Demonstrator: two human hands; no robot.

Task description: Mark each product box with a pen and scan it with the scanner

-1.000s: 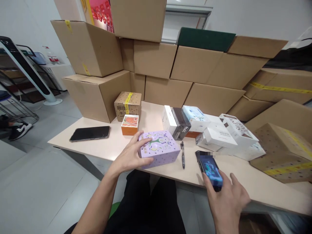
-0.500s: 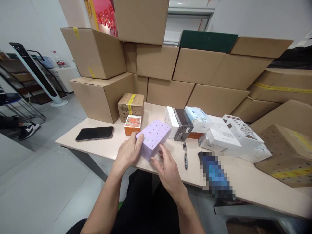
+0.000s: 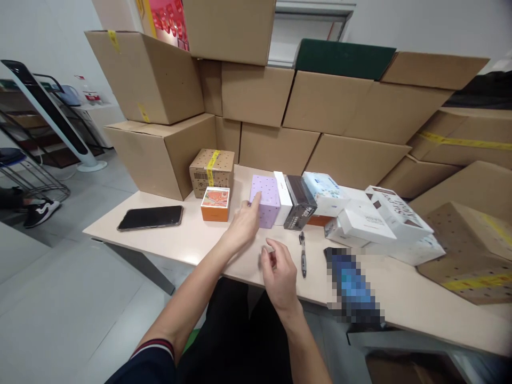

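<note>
A purple box (image 3: 269, 205) with small dark printed dots stands on the table against a slim white box (image 3: 284, 200). My left hand (image 3: 244, 221) holds it at its left side, with the thumb over the face toward me and the other fingers partly hidden. Closer to the table's front edge, my right hand (image 3: 281, 272) is apart from the box. Its fingers are loosely curved, a gap shows between thumb and fingertips, and nothing is in it. A grey and black pen (image 3: 303, 256) lies just right of that hand.
Left of the purple box are an orange box (image 3: 215, 205), a dotted carton (image 3: 212, 170) and a phone (image 3: 150, 218). Rightward stand a black box (image 3: 299, 202), a blue-white box (image 3: 325, 192) and white boxes (image 3: 365, 226). Stacked cartons (image 3: 276, 144) wall the back. A blurred-out dark object (image 3: 354, 288) lies front right.
The purple box has moved back and right and turned, coming up beside the slim white box. My left hand went with it. My right hand has come away from the box.
</note>
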